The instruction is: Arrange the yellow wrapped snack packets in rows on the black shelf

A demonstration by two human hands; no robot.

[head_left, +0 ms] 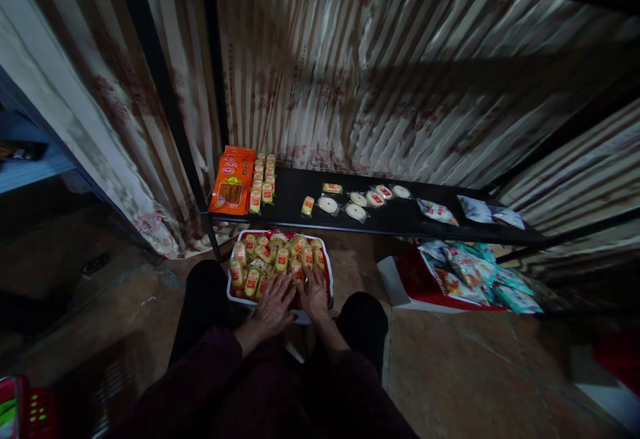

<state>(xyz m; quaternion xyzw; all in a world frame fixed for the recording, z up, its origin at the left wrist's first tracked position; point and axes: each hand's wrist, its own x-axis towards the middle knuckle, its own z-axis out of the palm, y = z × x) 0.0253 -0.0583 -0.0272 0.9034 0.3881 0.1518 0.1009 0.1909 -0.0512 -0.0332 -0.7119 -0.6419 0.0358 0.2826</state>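
Note:
A white-rimmed basket (pixel 330 279) with a red inside sits between my knees, filled with small yellow wrapped cakes (pixel 281 260). Both hands rest at its near side. My left hand (pixel 275 302) lies with fingers stretched over the nearest cakes. Just beside it, my right hand (pixel 314 296) reaches its spread fingers onto cakes near the right rim. Neither hand visibly grips a cake; what lies under the palms is hidden. Behind the basket, a low black shelf (pixel 293 189) carries neat rows of the same yellow cakes (pixel 267 192).
Orange snack packets (pixel 233 182) lie at the shelf's left end. Round white wrapped cakes (pixel 357 211) and white bags (pixel 475 209) sit farther right. A box of snack bags (pixel 470 269) stands on the floor at right. Pleated curtains (pixel 350 79) hang behind.

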